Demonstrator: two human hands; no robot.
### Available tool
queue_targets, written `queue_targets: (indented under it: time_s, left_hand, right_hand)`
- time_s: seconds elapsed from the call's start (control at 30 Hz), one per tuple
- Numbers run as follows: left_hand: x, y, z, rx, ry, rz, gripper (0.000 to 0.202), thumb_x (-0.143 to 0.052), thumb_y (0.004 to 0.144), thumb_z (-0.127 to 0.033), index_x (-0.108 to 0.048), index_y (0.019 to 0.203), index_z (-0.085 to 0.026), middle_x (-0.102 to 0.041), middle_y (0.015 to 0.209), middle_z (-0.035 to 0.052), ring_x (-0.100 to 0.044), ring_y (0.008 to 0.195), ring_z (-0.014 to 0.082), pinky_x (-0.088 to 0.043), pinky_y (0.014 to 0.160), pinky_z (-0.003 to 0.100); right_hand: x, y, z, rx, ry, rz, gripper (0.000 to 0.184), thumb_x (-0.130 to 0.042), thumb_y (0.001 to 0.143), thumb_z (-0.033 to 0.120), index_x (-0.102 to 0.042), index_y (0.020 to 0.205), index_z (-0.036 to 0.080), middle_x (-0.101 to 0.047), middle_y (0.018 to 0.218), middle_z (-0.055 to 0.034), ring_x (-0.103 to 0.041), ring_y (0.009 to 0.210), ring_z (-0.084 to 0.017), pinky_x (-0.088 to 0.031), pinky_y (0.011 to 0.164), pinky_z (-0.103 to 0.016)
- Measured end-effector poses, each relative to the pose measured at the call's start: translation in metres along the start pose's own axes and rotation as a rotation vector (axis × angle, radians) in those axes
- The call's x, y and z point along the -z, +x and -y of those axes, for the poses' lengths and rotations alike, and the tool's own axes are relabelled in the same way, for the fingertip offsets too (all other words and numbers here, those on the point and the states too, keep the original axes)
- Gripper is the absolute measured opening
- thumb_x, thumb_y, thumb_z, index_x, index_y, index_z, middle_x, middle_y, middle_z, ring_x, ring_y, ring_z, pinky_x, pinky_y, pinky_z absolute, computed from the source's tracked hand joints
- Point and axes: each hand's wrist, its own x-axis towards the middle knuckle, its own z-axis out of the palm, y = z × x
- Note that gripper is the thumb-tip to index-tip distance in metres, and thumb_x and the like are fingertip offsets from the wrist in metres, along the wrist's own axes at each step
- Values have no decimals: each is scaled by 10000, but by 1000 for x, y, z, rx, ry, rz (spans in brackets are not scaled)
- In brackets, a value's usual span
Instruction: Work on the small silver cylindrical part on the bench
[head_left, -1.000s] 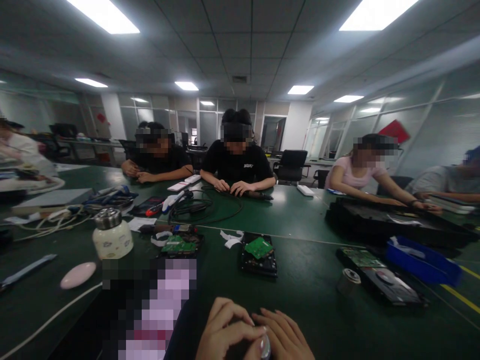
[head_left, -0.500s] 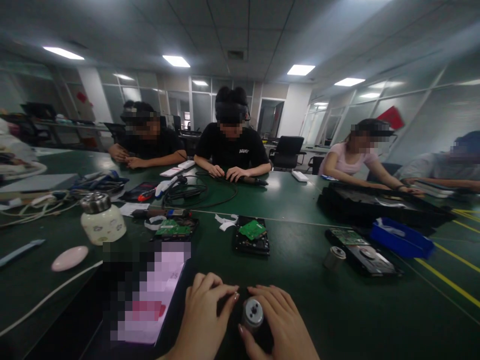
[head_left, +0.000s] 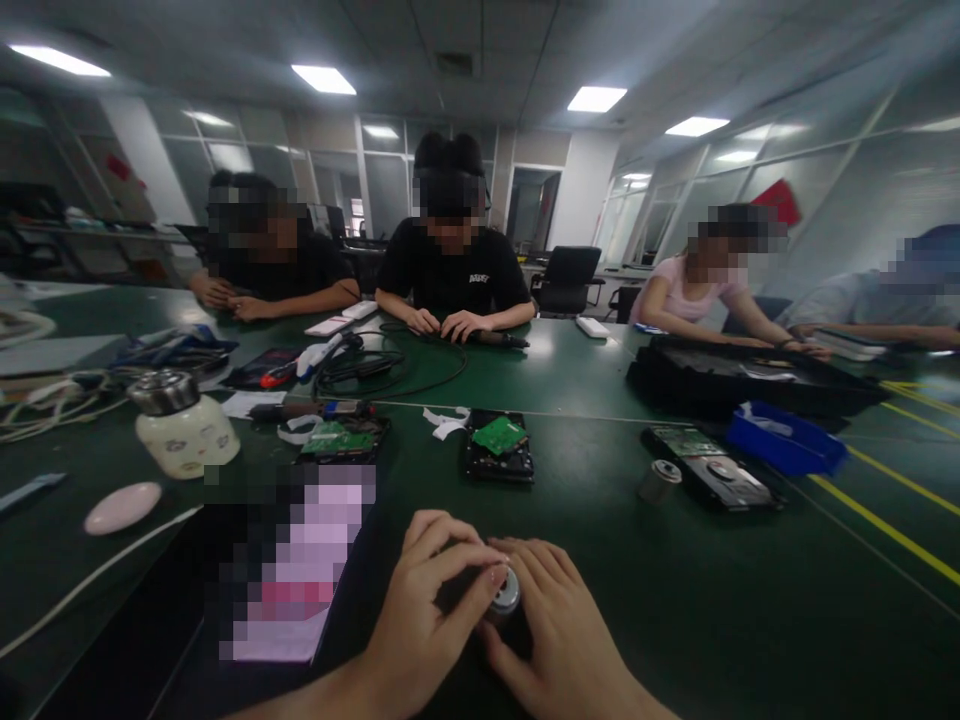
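Upright on the table, a small silver cylinder (head_left: 507, 597), which looks like a motor, has a round top face with dark holes. My right hand (head_left: 555, 620) curves around its right side, thumb in front and fingers behind, and steadies it. Thumb and forefinger of my left hand (head_left: 424, 590) are pinched together right over the cylinder's top. Whatever is between those fingertips is too small to make out. Part of the top face is hidden by them. A second similar cylinder (head_left: 660, 481) stands farther right.
Hard drives (head_left: 499, 465) with green circuit boards lie ahead; another drive (head_left: 712, 466) is beside a blue tray (head_left: 787, 440). A phone (head_left: 300, 590) lies left, near a cream bottle (head_left: 187, 432) and a pink oval object (head_left: 123, 508). Several people sit across the green table.
My left hand has moved right and its pinched fingertips are now over the cylinder's top. The right hand stays around the cylinder. The view has shifted slightly.
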Motion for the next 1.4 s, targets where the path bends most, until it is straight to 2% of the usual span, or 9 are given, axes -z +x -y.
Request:
queue_targets:
  time_s: [0.13, 0.33, 0.57, 0.8, 0.97, 1.07, 1.2, 1.27, 1.4]
  left_hand:
    - [0, 0, 1, -47, -20, 16, 131, -591, 865, -222, -705, 920, -256, -621, 853, 34, -493, 904, 213, -435, 800, 329]
    - [-1, 0, 1, -43, -26, -18, 130, -597, 866, -228, -718, 904, -255, -617, 845, 40, -501, 896, 212, -440, 786, 331]
    - [-2, 1, 3, -86, -1, 21, 144, -595, 859, -219, -705, 946, -253, -619, 843, 42, -518, 874, 210, -462, 768, 333]
    - [1, -1, 0, -47, -5, 68, 149, -560, 863, -209, -674, 949, -251, -623, 898, 45, -529, 925, 218, -467, 813, 347]
    - [0, -3, -1, -116, -29, -36, 320, -614, 783, -164, -553, 1088, -242, -636, 959, 36, -549, 937, 217, -480, 817, 348]
    - [-1, -3, -2, -93, -20, -83, 254, -638, 758, -167, -573, 997, -225, -648, 907, 38, -574, 934, 224, -483, 818, 360]
    - [-1, 2, -3, 1, 48, -65, 47, -638, 764, -186, -639, 803, -212, -648, 995, 68, -601, 971, 243, -490, 841, 392]
    - [0, 4, -2, 16, 93, -51, 51, -653, 754, -194, -655, 800, -215, -651, 1000, 67, -623, 947, 240, -508, 827, 384]
    - [-2, 0, 8, 24, 124, -80, 81, -667, 773, -281, -653, 819, -216, -667, 876, 46, -669, 849, 216, -548, 768, 335]
  right_hand:
    - [-1, 0, -2, 16, 14, 8, 272, -556, 754, 197, -613, 1016, 153, -675, 1031, -106, -584, 1038, -259, -431, 921, -439]
    - [0, 0, -2, -15, 9, 26, 294, -553, 764, 209, -609, 1045, 143, -659, 1086, -124, -572, 1065, -264, -421, 935, -447]
    - [-3, -1, -5, 6, 11, 42, 322, -572, 744, 215, -605, 1057, 148, -659, 1092, -110, -575, 1056, -262, -424, 926, -433]
    - [-1, -1, -4, -22, 16, 84, 329, -545, 768, 242, -589, 1082, 154, -643, 1122, -113, -549, 1083, -265, -389, 950, -433]
    - [2, -1, -3, -53, 1, 136, 338, -544, 788, 307, -583, 1094, 171, -624, 1162, -103, -545, 1069, -259, -367, 969, -417]
    - [3, 0, -1, -57, -16, 147, 324, -544, 796, 314, -590, 1083, 171, -627, 1160, -95, -537, 1093, -254, -359, 980, -406]
    - [0, 0, -3, -21, -57, 98, 287, -546, 779, 275, -602, 1041, 174, -647, 1128, -89, -553, 1088, -255, -383, 961, -404]
    - [-5, -1, -8, 6, -92, 77, 285, -568, 763, 288, -608, 1024, 181, -662, 1108, -84, -583, 1045, -260, -416, 924, -403]
    - [-15, -2, -19, 59, -185, 10, 269, -601, 758, 351, -616, 974, 191, -688, 1067, -83, -633, 934, -264, -464, 842, -392]
